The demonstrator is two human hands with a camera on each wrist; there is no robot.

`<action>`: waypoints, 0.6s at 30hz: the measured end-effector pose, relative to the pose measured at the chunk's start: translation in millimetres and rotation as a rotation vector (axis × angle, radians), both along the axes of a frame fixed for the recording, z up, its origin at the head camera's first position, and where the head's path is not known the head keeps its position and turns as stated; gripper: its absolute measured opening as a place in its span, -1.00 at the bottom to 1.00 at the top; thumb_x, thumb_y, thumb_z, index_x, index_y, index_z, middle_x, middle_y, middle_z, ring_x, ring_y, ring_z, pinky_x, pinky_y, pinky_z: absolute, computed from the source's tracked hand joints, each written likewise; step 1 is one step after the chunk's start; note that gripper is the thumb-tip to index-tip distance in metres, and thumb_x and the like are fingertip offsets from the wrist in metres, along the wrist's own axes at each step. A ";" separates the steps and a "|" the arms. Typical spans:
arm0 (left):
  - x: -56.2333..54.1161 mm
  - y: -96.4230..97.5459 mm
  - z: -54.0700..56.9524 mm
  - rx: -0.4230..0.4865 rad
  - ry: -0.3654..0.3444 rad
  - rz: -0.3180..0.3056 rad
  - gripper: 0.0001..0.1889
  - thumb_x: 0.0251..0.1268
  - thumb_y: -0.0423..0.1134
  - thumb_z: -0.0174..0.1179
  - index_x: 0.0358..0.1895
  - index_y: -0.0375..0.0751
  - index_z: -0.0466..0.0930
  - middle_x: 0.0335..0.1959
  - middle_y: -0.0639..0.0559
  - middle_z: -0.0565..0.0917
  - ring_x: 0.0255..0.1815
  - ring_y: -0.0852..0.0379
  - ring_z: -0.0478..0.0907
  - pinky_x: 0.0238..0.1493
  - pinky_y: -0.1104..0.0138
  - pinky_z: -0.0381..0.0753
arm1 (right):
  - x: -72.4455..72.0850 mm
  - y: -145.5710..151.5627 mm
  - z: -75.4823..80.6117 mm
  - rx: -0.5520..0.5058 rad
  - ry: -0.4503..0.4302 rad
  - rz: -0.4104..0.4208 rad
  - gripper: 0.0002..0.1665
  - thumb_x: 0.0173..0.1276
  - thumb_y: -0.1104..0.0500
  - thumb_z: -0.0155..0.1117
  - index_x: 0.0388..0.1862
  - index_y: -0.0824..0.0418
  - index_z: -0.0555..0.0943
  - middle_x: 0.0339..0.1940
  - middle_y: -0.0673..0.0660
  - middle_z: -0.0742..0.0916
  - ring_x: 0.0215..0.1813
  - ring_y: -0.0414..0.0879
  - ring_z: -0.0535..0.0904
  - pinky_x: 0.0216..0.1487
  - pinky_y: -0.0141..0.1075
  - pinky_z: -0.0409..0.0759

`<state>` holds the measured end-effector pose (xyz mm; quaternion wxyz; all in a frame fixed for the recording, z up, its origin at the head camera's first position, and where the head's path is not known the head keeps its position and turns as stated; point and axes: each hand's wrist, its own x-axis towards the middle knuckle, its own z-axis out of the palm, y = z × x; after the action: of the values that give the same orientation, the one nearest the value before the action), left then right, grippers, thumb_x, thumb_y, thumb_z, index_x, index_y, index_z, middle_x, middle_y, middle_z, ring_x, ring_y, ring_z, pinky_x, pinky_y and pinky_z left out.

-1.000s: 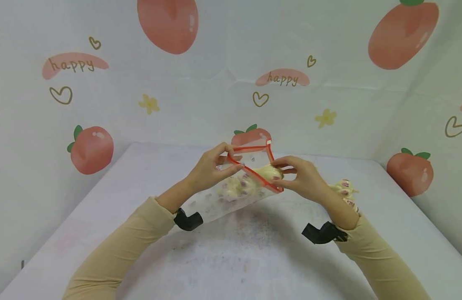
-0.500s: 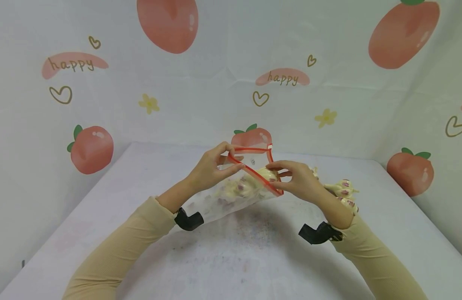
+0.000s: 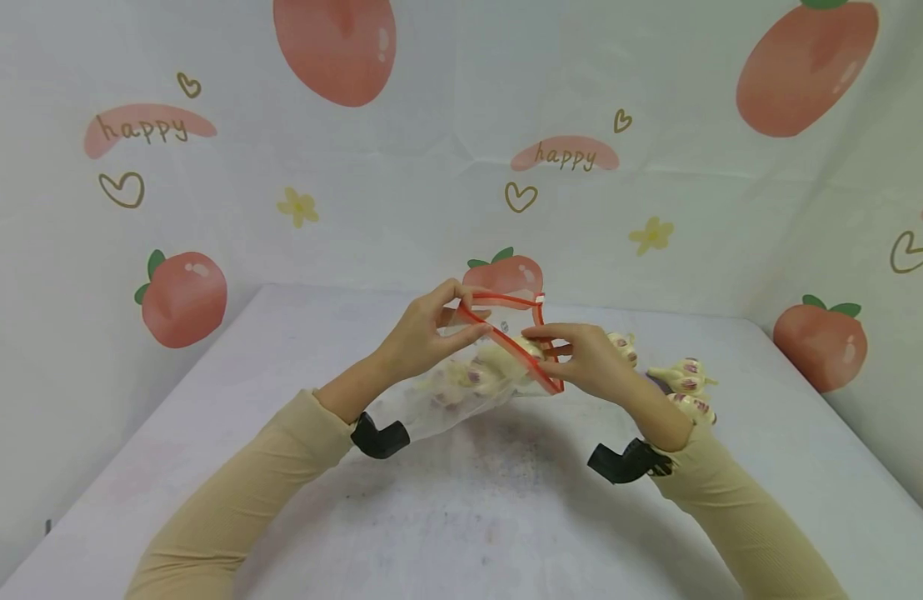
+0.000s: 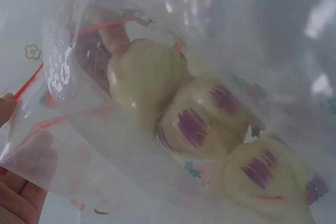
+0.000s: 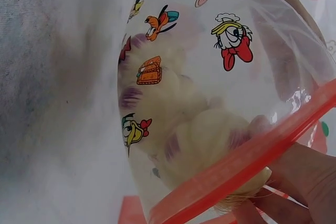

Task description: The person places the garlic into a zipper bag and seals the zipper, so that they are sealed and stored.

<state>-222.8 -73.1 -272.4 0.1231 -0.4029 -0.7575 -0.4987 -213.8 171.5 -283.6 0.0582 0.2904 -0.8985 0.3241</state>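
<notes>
A clear zip bag (image 3: pixel 431 421) with a red edge and cartoon prints lies tilted, its mouth spread towards the right. My left hand (image 3: pixel 424 333) pinches the red edge at the mouth's left side. Several garlic bulbs (image 4: pixel 205 119), cream with purple streaks, bunch together inside the bag in the left wrist view. At the mouth, my right hand (image 3: pixel 592 358) holds a garlic bulb (image 5: pixel 210 140) by its root end, with fingers reaching past the red edge. The bag film and edge partly cover that bulb and fingertips.
More garlic bulbs (image 3: pixel 686 377) lie on the white table (image 3: pixel 446 533) at the right, beside and behind the right forearm. A white cloth printed with strawberries (image 3: pixel 184 300) hangs behind the table and at its sides.
My right hand has moved left, taking the garlic bulb further into the bag's mouth. The bag's right corner has sunk slightly, and more loose bulbs show behind the right arm. My left hand keeps its pinch.
</notes>
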 end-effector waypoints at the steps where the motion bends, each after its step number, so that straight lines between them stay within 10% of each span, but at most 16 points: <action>1: -0.1 0.3 0.2 -0.001 0.002 0.001 -0.73 0.15 -0.41 0.25 -0.25 -0.32 0.30 -0.21 -0.16 0.51 -0.11 -0.04 0.69 -0.05 0.32 0.65 | -0.3 -0.6 0.2 0.002 -0.005 0.000 -0.56 0.14 0.40 0.29 0.06 0.35 0.57 -0.03 0.29 0.70 -0.06 0.08 0.65 -0.06 -0.15 0.65; 18: 0.0 0.1 2.9 -0.016 0.019 -0.001 -0.73 0.17 -0.43 0.23 -0.24 -0.35 0.28 -0.20 -0.21 0.52 -0.04 -0.06 0.66 -0.04 0.29 0.65 | -1.3 -4.9 1.8 0.054 -0.113 0.177 -0.58 0.23 0.37 0.24 0.10 0.36 0.54 0.00 0.30 0.68 0.04 0.15 0.64 -0.07 -0.20 0.66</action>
<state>-222.8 -73.1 -269.5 0.1269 -0.4089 -0.7602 -0.4887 -215.1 166.6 -281.8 -0.0291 0.3513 -0.8796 0.3196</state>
